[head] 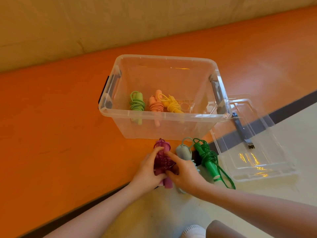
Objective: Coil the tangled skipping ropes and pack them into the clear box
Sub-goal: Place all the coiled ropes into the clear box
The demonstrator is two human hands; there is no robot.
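Both hands, left hand [147, 170] and right hand [184, 172], are gripping the purple rope [163, 160] on the floor before the clear box [164, 115], seemingly pinning its coils for packing.

Orange floor [51, 126] — dark stripe [283, 110], pale floor [291, 143], beige wall [85, 23].

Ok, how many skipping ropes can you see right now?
6. In the clear box: light green rope, pink rope, yellow rope. On the floor: purple rope in both hands, pale blue rope, dark green rope. None seems hidden.
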